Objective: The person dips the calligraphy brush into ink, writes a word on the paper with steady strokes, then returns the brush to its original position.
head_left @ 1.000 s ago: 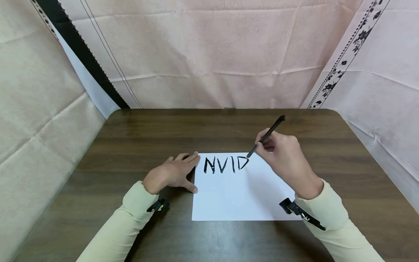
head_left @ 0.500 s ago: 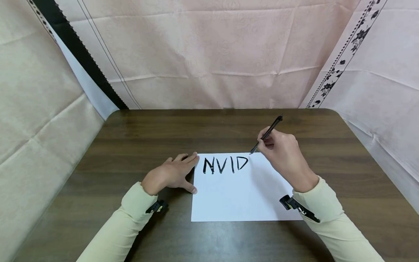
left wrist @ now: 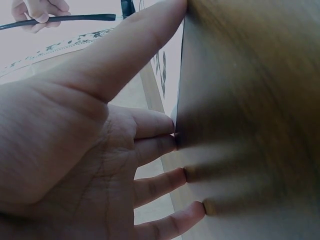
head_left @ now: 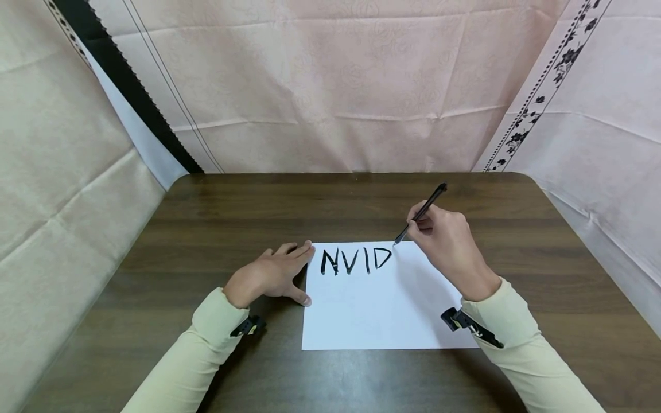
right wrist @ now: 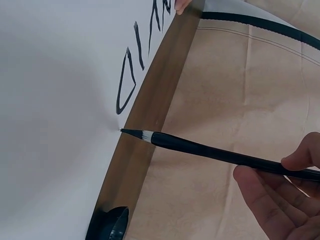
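Observation:
A sheet of white paper (head_left: 372, 310) lies on the table with the black brushed letters "NVID" (head_left: 356, 261) along its top. My left hand (head_left: 273, 274) rests at the paper's left edge, fingers spread, with thumb and index fingertip on the margin. Above the paper's upper right, my right hand (head_left: 446, 244) pinches a black calligraphy brush (right wrist: 200, 150) between thumb and fingers. The handle slants up and away to the right. Its dark tip points at the paper near the top edge, just right of the D; whether it touches the paper I cannot tell.
The brown wooden table (head_left: 232, 212) reaches back to pale patterned cloth (head_left: 330, 86) hung behind and at both sides. In the right wrist view a dark rounded object (right wrist: 117, 223), partly cut off, stands near the paper's edge. Black devices are strapped to both sleeves.
The brush tip has left the D's right side and moved slightly up and right to the paper's top edge. Over the last half second it has hardly moved. My left hand stays put.

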{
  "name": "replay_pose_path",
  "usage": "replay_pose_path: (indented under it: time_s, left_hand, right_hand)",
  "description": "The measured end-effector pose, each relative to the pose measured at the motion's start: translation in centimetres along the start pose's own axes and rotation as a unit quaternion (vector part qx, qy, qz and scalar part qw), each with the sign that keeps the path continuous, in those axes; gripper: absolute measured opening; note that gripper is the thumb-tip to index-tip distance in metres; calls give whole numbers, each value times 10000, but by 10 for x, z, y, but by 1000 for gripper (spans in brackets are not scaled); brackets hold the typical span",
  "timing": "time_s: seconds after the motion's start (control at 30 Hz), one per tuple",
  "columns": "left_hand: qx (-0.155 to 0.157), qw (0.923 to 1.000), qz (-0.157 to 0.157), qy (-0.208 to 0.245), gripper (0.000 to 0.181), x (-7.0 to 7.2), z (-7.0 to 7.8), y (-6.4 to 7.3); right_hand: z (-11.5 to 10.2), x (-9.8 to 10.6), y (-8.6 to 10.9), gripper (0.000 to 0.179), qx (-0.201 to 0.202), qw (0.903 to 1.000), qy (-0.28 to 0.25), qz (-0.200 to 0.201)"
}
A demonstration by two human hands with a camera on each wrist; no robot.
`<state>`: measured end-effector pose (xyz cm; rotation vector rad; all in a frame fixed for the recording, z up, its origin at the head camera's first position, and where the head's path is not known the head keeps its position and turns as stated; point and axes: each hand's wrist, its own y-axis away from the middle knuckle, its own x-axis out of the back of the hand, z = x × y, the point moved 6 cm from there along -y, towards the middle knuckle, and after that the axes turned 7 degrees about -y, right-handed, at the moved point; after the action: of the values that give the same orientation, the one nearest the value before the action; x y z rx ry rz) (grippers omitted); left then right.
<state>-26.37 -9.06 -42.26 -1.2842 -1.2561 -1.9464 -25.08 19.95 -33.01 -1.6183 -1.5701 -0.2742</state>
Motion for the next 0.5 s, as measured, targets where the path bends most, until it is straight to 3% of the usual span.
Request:
replay_pose_path:
  time_s: [0.5]
  left_hand:
    - [26,9999,-106,-7,114,0,0,-1]
  right_hand:
    - [5,-2,-2,12,2,10000,75,42]
